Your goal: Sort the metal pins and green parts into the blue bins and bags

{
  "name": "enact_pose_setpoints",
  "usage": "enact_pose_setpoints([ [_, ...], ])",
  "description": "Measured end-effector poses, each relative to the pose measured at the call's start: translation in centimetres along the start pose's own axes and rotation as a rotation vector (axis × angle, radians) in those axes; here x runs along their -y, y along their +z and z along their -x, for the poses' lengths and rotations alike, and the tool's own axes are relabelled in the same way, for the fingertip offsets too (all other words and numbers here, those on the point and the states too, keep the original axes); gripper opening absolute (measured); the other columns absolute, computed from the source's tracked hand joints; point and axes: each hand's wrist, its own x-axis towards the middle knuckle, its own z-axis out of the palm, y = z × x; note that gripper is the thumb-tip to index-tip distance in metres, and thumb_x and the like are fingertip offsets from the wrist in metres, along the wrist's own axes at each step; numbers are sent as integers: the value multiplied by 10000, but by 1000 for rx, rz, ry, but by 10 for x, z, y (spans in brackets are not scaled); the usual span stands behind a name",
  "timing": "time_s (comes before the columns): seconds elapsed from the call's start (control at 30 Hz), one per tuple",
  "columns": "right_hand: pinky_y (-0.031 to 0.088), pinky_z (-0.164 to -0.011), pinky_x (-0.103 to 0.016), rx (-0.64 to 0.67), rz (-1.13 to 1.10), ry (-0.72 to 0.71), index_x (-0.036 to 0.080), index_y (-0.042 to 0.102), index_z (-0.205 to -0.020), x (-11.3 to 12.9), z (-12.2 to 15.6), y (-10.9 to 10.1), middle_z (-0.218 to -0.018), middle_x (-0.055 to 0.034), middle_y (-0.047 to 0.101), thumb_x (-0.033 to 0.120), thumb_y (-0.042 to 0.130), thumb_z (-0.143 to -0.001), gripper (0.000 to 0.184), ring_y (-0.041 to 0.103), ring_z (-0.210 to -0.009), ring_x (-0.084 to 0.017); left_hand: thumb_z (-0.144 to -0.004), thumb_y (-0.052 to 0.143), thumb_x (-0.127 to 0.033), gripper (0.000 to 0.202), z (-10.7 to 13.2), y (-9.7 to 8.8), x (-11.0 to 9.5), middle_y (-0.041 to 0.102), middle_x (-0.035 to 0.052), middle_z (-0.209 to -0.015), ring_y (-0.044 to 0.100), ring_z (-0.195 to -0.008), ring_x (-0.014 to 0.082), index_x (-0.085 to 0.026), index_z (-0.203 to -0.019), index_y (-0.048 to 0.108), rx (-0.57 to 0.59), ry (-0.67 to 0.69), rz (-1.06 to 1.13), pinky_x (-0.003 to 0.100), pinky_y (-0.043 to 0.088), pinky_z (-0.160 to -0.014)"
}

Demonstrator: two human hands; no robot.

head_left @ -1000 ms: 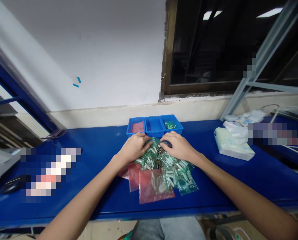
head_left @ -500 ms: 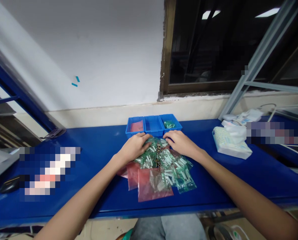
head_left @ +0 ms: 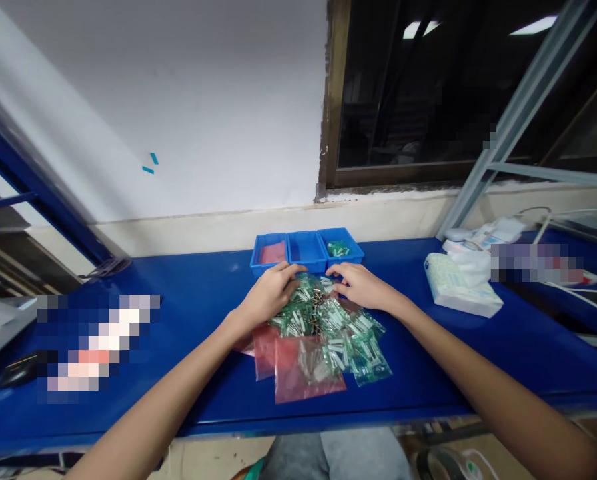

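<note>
Right hand (head_left: 361, 287) has edged outward, baring more green bags (head_left: 335, 317) at the frame's lower centre — its grip and that of the left hand (head_left: 271, 293) loosely curled, any hold impossible to tell.

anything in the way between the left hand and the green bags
Nothing visible: the left hand is right at the upper left side of the green bags, though exact contact is hard to tell.
</note>
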Motion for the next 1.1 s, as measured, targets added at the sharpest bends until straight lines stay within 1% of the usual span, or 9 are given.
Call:
enact_pose_setpoints([
  [0.1,470,-880,-370,1,71,-21,193,669,-1117,-4,0,4,-1096,-112,680,136,543,-894,262,632,-986,-241,-934,495,-158,293,-2,0,1,669,41,-839,626,-753,172,-191,-1188,640,-82,-53,127,329,519,-724],
  [0.17,463,-897,-381,-12,107,-33,196,671,-1095,-4,1,4,-1078,-114,672,163,532,-913,231,619,-1031,-258,-912,511,-155,304,-3,0,2,670,37,-813,620,-722,164,-191,-1184,642,-136,-94,198,322,517,-698],
  [0.37,443,-956,-423,-129,88,-108,187,657,-1072,17,2,2,-1067,-107,671,237,499,-972,193,596,-1070,-276,-929,520,-163,280,-4,-5,-2,679,49,-911,627,-795,160,-200,-1183,633,-272,-126,291,326,529,-734],
  [0.53,456,-951,-414,-256,-90,-131,205,576,-1230,42,5,8,-1167,-113,647,282,508,-978,273,591,-1105,-260,-978,517,-212,219,-5,-10,-10,662,66,-959,611,-818,156,-190,-1162,633,-366,-82,324,321,542,-752],
  [0.63,489,-828,-350,-296,-236,-116,207,582,-1199,51,7,11,-1122,-90,665,314,571,-944,276,623,-982,-223,-980,535,-217,195,-4,-10,-16,661,69,-974,608,-790,147,-183,-1143,636,-368,-65,338,302,539,-716],
  [0.77,471,-675,-298,-244,-468,-82,204,630,-952,54,6,13,-883,-28,673,349,562,-940,161,600,-746,-163,-982,545,-202,160,-3,-8,-25,665,54,-965,605,-782,135,-189,-1095,656,-352,-15,281,275,511,-698],
  [0.83,474,-662,-296,-212,-607,-58,199,618,-885,53,4,13,-805,-13,647,364,564,-932,180,604,-732,-163,-977,566,-211,171,-2,-6,-27,662,49,-971,609,-790,132,-188,-1128,644,-331,-3,265,262,509,-693],
  [0.93,481,-623,-288,-181,-795,17,195,599,-887,51,2,11,-795,-20,638,391,612,-892,197,643,-770,-186,-967,599,-231,282,-2,-1,-27,662,64,-1050,621,-846,145,-188,-1246,587,-288,18,236,262,522,-701],
  [1.1,453,-574,-265,-146,-972,93,193,600,-889,51,2,12,-794,-22,635,412,671,-849,234,633,-731,-170,-999,541,-231,326,0,0,-26,648,77,-1057,619,-896,172,-182,-1320,529,-253,92,120,322,548,-777],
])
